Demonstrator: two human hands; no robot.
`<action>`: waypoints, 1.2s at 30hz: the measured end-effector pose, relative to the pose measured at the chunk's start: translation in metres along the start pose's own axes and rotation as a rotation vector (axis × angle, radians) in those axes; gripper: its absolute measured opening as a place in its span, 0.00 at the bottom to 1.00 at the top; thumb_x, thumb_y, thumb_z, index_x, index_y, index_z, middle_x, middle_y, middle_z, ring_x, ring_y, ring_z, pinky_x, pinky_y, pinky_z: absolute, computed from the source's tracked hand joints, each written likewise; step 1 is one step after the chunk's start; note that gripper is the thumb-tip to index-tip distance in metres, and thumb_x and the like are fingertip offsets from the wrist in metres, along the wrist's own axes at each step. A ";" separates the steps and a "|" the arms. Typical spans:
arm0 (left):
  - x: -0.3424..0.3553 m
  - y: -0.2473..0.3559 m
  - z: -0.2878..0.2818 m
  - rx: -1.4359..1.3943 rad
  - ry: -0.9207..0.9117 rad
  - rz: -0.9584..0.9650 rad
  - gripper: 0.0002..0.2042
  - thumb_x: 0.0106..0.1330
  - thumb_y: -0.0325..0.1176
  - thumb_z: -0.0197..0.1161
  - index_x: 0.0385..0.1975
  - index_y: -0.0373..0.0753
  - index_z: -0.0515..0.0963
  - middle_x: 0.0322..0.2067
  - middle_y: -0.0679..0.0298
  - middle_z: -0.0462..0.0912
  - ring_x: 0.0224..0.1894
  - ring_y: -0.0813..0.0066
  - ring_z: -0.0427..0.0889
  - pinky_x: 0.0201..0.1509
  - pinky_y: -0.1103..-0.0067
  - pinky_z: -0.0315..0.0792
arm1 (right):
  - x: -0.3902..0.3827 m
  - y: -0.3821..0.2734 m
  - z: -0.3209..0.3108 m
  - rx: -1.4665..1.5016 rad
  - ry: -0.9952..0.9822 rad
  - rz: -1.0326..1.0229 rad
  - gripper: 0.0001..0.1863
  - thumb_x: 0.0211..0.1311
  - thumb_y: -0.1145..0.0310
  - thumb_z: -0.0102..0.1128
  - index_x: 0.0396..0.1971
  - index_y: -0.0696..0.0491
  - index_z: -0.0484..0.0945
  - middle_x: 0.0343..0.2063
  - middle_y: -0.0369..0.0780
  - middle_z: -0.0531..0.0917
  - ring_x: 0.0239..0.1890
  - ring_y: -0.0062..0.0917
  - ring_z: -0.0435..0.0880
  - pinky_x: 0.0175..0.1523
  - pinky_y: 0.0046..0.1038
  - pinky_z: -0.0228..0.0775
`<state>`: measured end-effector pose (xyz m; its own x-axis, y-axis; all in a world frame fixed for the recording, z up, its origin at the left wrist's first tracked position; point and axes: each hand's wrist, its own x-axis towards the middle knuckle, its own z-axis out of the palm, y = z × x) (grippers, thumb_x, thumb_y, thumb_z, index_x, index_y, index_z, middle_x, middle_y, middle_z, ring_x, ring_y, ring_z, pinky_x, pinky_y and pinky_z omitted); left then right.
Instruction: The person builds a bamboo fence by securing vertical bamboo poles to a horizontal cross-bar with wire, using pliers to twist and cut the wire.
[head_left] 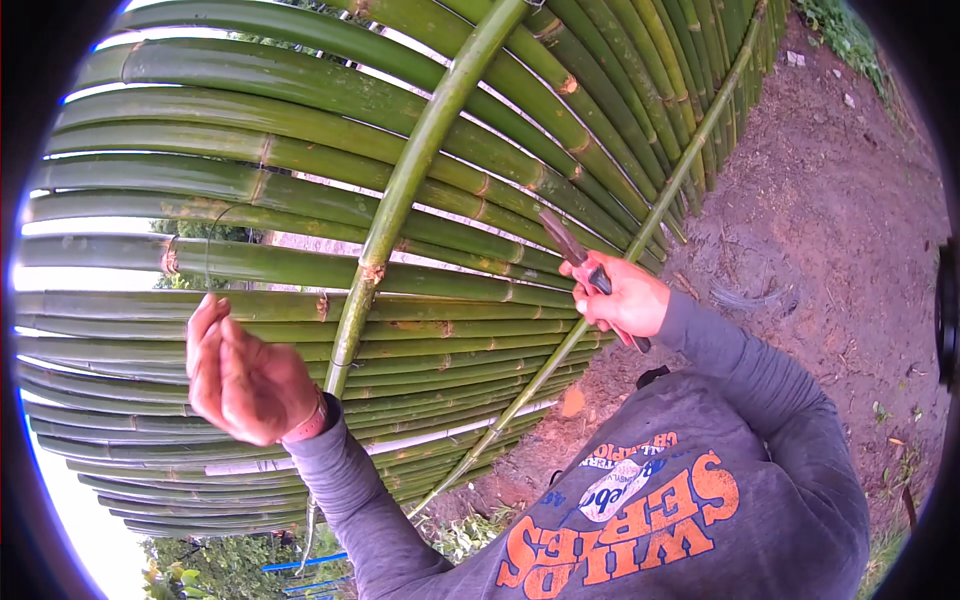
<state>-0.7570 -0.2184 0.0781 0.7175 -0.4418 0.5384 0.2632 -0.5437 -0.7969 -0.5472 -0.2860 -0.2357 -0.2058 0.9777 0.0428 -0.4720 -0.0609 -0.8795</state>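
Pliers (566, 240): where are they?
"In the right hand (625, 300), fingers wrapped round the handles, tip pointing up and left across the green bamboo poles (290, 85)."
"And the left hand (245, 378)?"
"Well apart, in front of the poles, fingers drawn together. It seems to pinch a thin wire (208, 258), though the strand is too fine to be sure."
"On the soil (830, 210)?"
"A loose wire coil (745, 300), near the right wrist."

We are outdoors, in what looks like a yard: a bamboo fence (400, 200) borders bare soil (850, 220) on the right, with bushes (235, 570) near left and greenery (842, 35) far right.
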 end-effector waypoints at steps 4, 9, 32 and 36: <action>0.025 -0.009 -0.034 0.047 0.201 -0.041 0.08 0.67 0.16 0.56 0.42 0.25 0.68 0.41 0.47 0.73 0.37 0.42 0.84 0.34 0.63 0.89 | 0.039 -0.063 0.024 -0.309 0.162 -0.562 0.18 0.62 0.66 0.62 0.47 0.57 0.71 0.29 0.31 0.69 0.31 0.15 0.67 0.39 0.22 0.66; 0.028 0.020 -0.042 -0.046 0.289 -0.145 0.06 0.68 0.18 0.55 0.41 0.26 0.66 0.40 0.47 0.73 0.37 0.39 0.83 0.32 0.62 0.89 | 0.073 -0.129 0.070 -0.239 -0.039 -0.736 0.21 0.62 0.61 0.68 0.47 0.57 0.72 0.30 0.30 0.70 0.34 0.15 0.69 0.45 0.22 0.68; -0.033 0.074 0.000 -0.457 0.152 -0.558 0.06 0.65 0.12 0.56 0.39 0.23 0.71 0.43 0.43 0.76 0.49 0.41 0.81 0.53 0.60 0.82 | 0.068 -0.060 0.035 0.516 -0.137 0.043 0.12 0.65 0.72 0.57 0.47 0.49 0.71 0.46 0.37 0.76 0.46 0.32 0.82 0.46 0.47 0.81; -0.030 0.049 0.019 -0.153 -0.003 -0.581 0.07 0.63 0.13 0.60 0.31 0.26 0.68 0.39 0.48 0.76 0.43 0.51 0.85 0.50 0.64 0.84 | 0.050 -0.036 0.004 0.568 -0.226 0.083 0.14 0.69 0.61 0.58 0.49 0.49 0.70 0.47 0.40 0.77 0.47 0.35 0.82 0.45 0.47 0.81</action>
<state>-0.7531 -0.2183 0.0182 0.4861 -0.0394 0.8730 0.5175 -0.7920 -0.3239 -0.5442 -0.2354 -0.1998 -0.4086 0.9020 0.1394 -0.8166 -0.2931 -0.4972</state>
